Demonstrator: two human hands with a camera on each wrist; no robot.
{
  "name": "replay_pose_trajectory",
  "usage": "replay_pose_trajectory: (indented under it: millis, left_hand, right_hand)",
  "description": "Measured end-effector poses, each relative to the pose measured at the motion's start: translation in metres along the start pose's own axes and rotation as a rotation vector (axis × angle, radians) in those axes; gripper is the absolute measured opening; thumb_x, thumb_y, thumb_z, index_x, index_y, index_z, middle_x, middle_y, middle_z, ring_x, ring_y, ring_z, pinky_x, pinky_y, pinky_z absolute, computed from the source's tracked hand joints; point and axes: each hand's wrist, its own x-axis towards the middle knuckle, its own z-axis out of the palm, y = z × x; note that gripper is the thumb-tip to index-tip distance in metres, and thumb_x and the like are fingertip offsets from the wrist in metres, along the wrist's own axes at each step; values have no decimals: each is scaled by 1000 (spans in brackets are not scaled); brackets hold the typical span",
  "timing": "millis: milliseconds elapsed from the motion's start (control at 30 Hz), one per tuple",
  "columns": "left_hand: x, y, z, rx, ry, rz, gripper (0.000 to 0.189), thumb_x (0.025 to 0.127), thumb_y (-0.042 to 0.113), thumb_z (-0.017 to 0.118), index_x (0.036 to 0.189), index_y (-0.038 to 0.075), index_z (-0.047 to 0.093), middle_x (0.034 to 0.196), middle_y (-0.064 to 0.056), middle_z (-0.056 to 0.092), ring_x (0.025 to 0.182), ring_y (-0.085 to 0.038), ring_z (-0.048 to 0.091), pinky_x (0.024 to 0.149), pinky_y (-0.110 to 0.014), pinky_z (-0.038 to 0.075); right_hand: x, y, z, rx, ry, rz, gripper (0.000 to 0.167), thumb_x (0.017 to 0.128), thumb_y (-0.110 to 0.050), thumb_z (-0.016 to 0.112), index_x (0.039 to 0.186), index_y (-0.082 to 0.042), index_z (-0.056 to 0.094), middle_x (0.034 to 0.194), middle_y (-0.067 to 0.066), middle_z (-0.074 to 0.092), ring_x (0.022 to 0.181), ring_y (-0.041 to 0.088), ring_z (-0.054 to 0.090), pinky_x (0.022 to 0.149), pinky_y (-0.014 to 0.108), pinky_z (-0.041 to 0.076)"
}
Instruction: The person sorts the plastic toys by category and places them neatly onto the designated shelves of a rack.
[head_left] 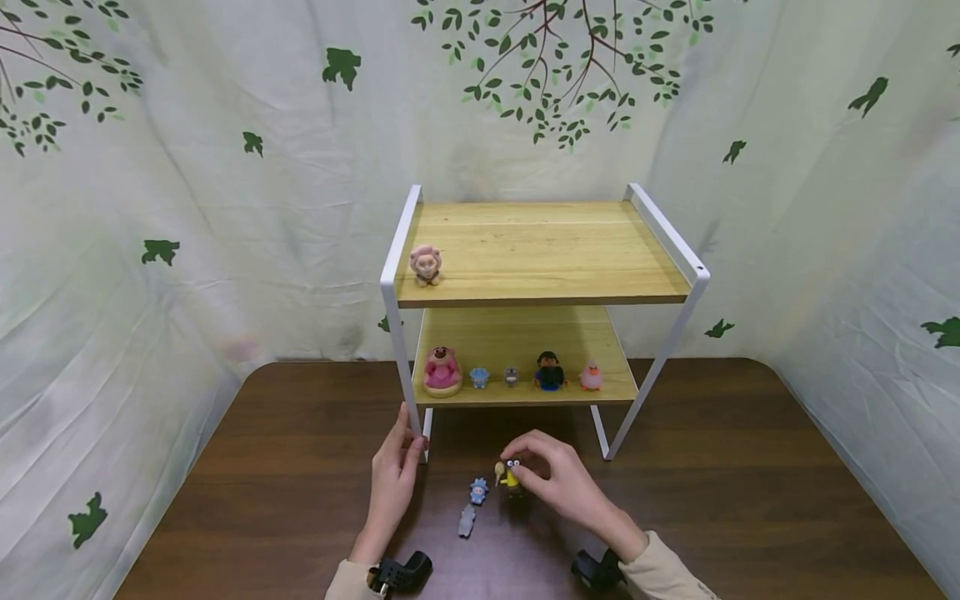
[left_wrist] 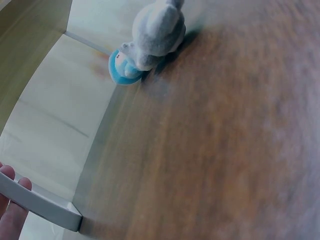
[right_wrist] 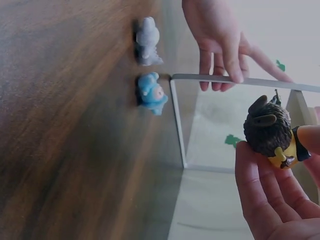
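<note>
1. Head: left hand (head_left: 393, 475) grips the front-left leg (head_left: 401, 358) of the white rack (head_left: 663, 350). Right hand (head_left: 558, 475) pinches the yellow figurine (head_left: 512, 475) between thumb and fingers, on the near side of the lower shelf's (head_left: 517, 329) front edge, well apart from the tabletop's (head_left: 300, 467) side edges. Blue figurine (head_left: 478, 491) and grey figurine (head_left: 467, 522) on the tabletop, just left of it. Five figures (head_left: 511, 377) line the lower shelf's front edge; pale pink figurine (head_left: 426, 265) at the upper shelf's (head_left: 547, 250) front-left corner. Advice: swing wide of the blue one.
2. Left wrist: fingertips show past the leg, thumb not visible here. Yellow figurine out of view. Light, steady hold probably best; pulling could shift the rack.
3. Right wrist: pinch sits mainly around the body, fingertips just under the dark head. Firm enough, I judge; leave the base free of fingers and avoid twisting.
</note>
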Motion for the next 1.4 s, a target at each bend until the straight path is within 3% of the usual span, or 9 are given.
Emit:
replay_pose_trajectory:
  millis: [133, 267, 367, 733, 1067, 1400]
  left_hand:
    - [0, -1, 1, -3, 1, 4, 66, 81, -21, 60, 141, -6, 35, 84, -15, 58, 71, -29, 60, 68, -10, 48]
    - [0, -2, 1, -5, 3, 9, 66, 82, -20, 60, 140, -6, 35, 84, -16, 58, 71, -29, 59, 68, -10, 47]
    - [0, -2, 1, -4, 3, 8, 64, 83, -18, 61, 140, -6, 35, 84, -19, 58, 71, -29, 59, 68, -10, 48]
    - [1, 0, 1, -2, 6, 10, 62, 82, -19, 60, 139, -8, 36, 83, -17, 58, 70, -29, 59, 66, -11, 48]
    - [0, -2, 1, 9, 10, 17, 66, 81, -20, 61, 140, -5, 36, 82, -15, 58, 69, -28, 58, 67, -10, 47]
    - [-1, -3, 2, 1, 8, 8, 67, 82, -18, 61, 142, -4, 35, 84, -19, 57, 71, -29, 59, 69, -9, 47]
  right_hand:
    - [4, -18, -6, 15, 17, -13, 18, 85, 6, 65, 100, -4, 68, 100, 7, 65, 88, 23, 63, 71, 33, 54]
    - [5, -19, -7, 36, 24, -3, 20, 82, 9, 66, 99, 0, 67, 100, 8, 65, 89, 23, 63, 71, 32, 55]
    - [4, -4, -5, 51, 27, -6, 22, 82, 6, 67, 101, -5, 67, 102, 2, 65, 91, 17, 62, 71, 31, 55]
    - [7, -13, -11, 113, 42, -30, 21, 85, 7, 65, 103, -4, 66, 104, 4, 64, 87, 21, 64, 70, 28, 55]
    - [14, -55, -26, 87, 59, -58, 22, 82, 14, 64, 99, 0, 66, 100, 16, 64, 84, 26, 63, 64, 30, 55]
    - [17, -64, -32, 80, 71, -55, 20, 84, 12, 64, 101, 1, 65, 102, 16, 64, 86, 28, 63, 65, 31, 56]
